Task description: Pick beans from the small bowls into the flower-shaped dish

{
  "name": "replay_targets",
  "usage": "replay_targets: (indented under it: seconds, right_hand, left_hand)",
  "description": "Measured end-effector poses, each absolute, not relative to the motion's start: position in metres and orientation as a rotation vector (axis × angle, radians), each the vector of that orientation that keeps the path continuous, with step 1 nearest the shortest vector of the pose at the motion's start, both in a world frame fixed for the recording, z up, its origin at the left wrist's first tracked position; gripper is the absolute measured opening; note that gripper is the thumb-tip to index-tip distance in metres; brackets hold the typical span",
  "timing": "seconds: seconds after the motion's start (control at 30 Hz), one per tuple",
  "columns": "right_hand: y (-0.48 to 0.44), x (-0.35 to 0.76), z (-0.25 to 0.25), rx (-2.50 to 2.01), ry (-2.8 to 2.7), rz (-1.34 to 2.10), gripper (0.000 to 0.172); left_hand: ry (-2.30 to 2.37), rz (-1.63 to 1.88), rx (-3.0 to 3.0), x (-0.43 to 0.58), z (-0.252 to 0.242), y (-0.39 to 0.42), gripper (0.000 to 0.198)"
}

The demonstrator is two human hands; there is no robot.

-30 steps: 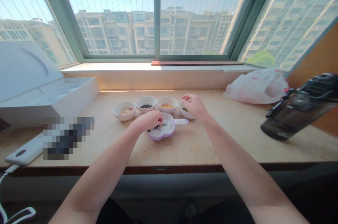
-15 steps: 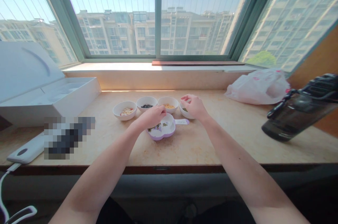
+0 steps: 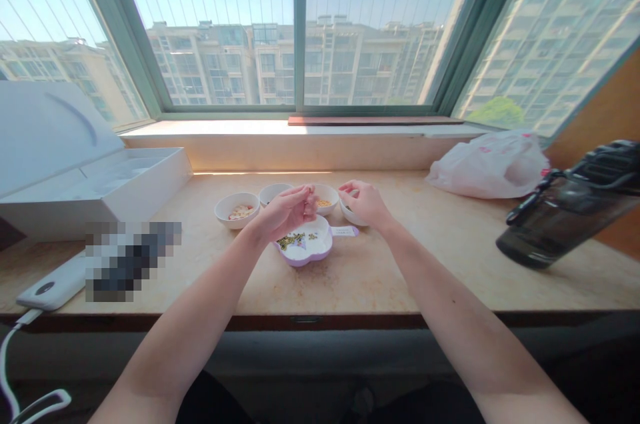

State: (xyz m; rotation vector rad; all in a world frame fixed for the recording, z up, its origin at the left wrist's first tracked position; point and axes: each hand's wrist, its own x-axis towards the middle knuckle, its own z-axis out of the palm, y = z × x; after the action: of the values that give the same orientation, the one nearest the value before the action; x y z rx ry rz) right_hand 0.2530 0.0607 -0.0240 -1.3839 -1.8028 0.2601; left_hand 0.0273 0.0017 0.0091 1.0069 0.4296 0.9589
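My left hand [image 3: 291, 209] is raised over a purple-and-white scalloped dish [image 3: 320, 244], palm turned partly up, its fingers curled in and the thumb against them. Whatever it may hold is too small to see. Small green beans [image 3: 294, 241] lie in the dish, mostly on its left side. At the rightmost white bowl [image 3: 354, 216], my right hand [image 3: 367, 203] bends over the rim with its fingertips drawn together. Any item in those fingers is hidden, and the hand covers most of that bowl.
Three more white bowls stand in the row: one with pale and reddish pieces [image 3: 237, 211], one partly hidden [image 3: 270, 191], one with yellow kernels [image 3: 327, 201]. An open white box [image 3: 145, 177] and power bank [image 3: 53, 284] are left; a plastic bag [image 3: 490, 164] and dark bottle [image 3: 555, 217] right.
My left hand has turned from palm-down to partly palm-up and risen slightly, showing more beans in the dish. My right hand stays at the rightmost bowl with little movement.
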Motion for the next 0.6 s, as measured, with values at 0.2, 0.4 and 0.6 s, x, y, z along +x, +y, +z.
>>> replay_targets:
  seconds: [0.2, 0.4, 0.6]
  right_hand:
    - [0.049, 0.246, -0.018, -1.146, -1.829, 0.547, 0.025]
    - [0.034, 0.238, -0.011, -0.938, -1.867, 1.008, 0.039]
    - [0.029, 0.232, -0.012, -0.943, -1.861, 1.149, 0.039]
  left_hand:
    - [0.526, 0.898, 0.990, 0.032, 0.002, 0.005, 0.027]
    - [0.590, 0.858, 1.061, 0.036, -0.009, 0.010, 0.030]
    - [0.634, 0.821, 1.126, 0.040, -0.018, 0.012, 0.036]
